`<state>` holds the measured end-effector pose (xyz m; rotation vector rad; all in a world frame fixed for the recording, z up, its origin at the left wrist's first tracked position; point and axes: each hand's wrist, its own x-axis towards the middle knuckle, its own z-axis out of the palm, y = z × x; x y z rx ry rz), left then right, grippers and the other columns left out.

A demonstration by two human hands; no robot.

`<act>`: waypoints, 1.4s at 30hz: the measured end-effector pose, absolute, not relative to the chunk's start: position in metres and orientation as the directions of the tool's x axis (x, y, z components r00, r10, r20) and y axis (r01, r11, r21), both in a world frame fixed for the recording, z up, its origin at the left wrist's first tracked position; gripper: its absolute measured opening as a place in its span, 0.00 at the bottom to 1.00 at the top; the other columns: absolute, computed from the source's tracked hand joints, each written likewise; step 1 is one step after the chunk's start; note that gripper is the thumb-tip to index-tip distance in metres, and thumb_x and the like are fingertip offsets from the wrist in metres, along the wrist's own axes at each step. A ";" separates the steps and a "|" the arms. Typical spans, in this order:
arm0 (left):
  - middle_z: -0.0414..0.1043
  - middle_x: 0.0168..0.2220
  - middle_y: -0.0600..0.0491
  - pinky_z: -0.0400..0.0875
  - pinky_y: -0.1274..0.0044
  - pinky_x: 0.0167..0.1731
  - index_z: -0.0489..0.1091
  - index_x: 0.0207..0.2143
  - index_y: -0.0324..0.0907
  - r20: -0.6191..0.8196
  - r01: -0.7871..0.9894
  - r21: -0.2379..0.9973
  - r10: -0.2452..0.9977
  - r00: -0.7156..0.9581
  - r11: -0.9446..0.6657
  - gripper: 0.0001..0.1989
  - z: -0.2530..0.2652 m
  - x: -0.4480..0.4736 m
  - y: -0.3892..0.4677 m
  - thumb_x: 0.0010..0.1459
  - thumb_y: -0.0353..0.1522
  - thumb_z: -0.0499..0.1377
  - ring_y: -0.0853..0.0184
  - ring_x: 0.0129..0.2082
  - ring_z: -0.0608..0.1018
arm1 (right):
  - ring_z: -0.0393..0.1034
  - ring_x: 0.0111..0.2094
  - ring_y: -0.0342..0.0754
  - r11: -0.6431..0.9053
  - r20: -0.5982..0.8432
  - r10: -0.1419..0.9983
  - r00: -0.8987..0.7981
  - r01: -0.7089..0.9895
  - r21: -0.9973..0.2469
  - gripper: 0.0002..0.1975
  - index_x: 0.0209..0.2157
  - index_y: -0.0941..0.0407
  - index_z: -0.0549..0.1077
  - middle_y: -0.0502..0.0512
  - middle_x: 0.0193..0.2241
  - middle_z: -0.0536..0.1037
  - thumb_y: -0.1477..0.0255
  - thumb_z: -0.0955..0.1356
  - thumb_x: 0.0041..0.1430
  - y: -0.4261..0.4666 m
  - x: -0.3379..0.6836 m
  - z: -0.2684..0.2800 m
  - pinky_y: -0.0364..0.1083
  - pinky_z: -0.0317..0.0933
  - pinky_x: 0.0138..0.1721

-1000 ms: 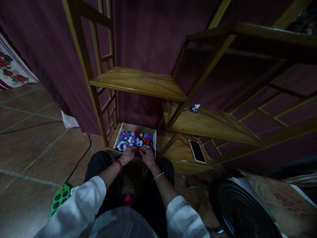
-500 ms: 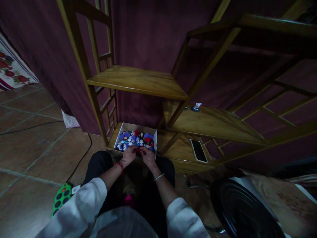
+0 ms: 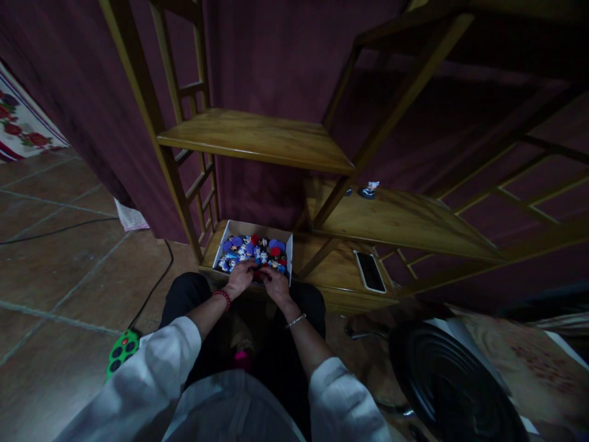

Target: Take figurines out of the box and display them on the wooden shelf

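Note:
A shallow white box (image 3: 260, 228) holds several small figurines (image 3: 249, 250) in blue, white, purple and red. Over its front edge, my left hand (image 3: 240, 278) and my right hand (image 3: 277, 286) meet with fingers bent inward. Between the fingertips of both hands is a small dark-red figurine (image 3: 259, 274), partly hidden by the fingers. Its finer details are too dark to make out. The box rests on the lowest shelf, just in front of my knees.
A wooden shelf board (image 3: 257, 140) juts out above the box. To the right lie a phone with a white edge (image 3: 370, 272) and, on a higher board, a small figurine on a dark base (image 3: 369, 190). A round black stool (image 3: 451, 374) stands lower right; a green device (image 3: 122, 352) lies lower left.
The view has shifted slightly, so the shelves sit a little differently in the picture. Both hands stay together at the box front, with their fingers turned slightly lower around the red figurine.

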<state>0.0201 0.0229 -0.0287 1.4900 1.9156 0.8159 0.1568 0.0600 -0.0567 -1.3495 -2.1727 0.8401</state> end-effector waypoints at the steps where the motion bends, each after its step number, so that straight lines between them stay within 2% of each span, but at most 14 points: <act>1: 0.67 0.49 0.52 0.57 0.75 0.54 0.72 0.38 0.39 -0.066 0.626 0.757 0.975 -0.213 0.188 0.18 -0.028 0.020 0.023 0.49 0.20 0.48 0.69 0.50 0.67 | 0.69 0.40 0.43 0.338 0.050 0.904 -0.425 0.638 -0.692 0.11 0.36 0.49 0.72 0.45 0.37 0.76 0.74 0.63 0.51 0.060 0.157 -0.056 0.44 0.61 0.44; 9: 0.67 0.49 0.51 0.56 0.75 0.55 0.72 0.36 0.38 -0.013 0.627 0.770 0.984 -0.176 0.122 0.18 -0.029 0.017 0.026 0.48 0.20 0.48 0.69 0.50 0.67 | 0.70 0.38 0.43 0.349 0.029 0.891 -0.453 0.642 -0.683 0.11 0.36 0.49 0.73 0.45 0.36 0.76 0.74 0.63 0.51 0.058 0.157 -0.050 0.43 0.62 0.42; 17: 0.69 0.46 0.53 0.59 0.73 0.53 0.73 0.33 0.40 0.027 0.563 0.821 0.978 -0.209 0.098 0.17 -0.039 0.017 0.029 0.48 0.19 0.48 0.68 0.49 0.69 | 0.70 0.38 0.43 0.320 -0.022 0.892 -0.451 0.665 -0.675 0.11 0.37 0.48 0.72 0.44 0.36 0.76 0.73 0.63 0.51 0.057 0.157 -0.046 0.43 0.61 0.43; 24: 0.69 0.46 0.53 0.60 0.74 0.52 0.73 0.34 0.41 -0.002 0.533 0.837 0.975 -0.223 0.124 0.17 -0.037 0.015 0.029 0.48 0.20 0.48 0.68 0.49 0.69 | 0.70 0.39 0.42 0.298 -0.022 0.896 -0.443 0.638 -0.710 0.11 0.37 0.49 0.72 0.44 0.37 0.76 0.73 0.64 0.51 0.057 0.158 -0.045 0.43 0.61 0.43; 34: 0.71 0.44 0.54 0.62 0.78 0.49 0.72 0.38 0.41 -0.098 0.637 0.745 0.977 -0.189 0.198 0.17 -0.037 0.013 0.027 0.51 0.23 0.47 0.70 0.45 0.71 | 0.71 0.38 0.42 0.278 -0.026 0.901 -0.434 0.622 -0.732 0.12 0.37 0.47 0.72 0.42 0.36 0.77 0.73 0.64 0.50 0.057 0.157 -0.053 0.43 0.62 0.43; 42: 0.73 0.42 0.52 0.63 0.78 0.46 0.71 0.41 0.42 -0.191 0.832 0.530 0.979 -0.073 0.165 0.15 -0.028 0.014 0.025 0.53 0.28 0.49 0.68 0.43 0.73 | 0.71 0.38 0.42 0.240 -0.021 0.927 -0.375 0.635 -0.734 0.10 0.35 0.47 0.72 0.43 0.36 0.77 0.72 0.63 0.52 0.058 0.154 -0.057 0.44 0.62 0.43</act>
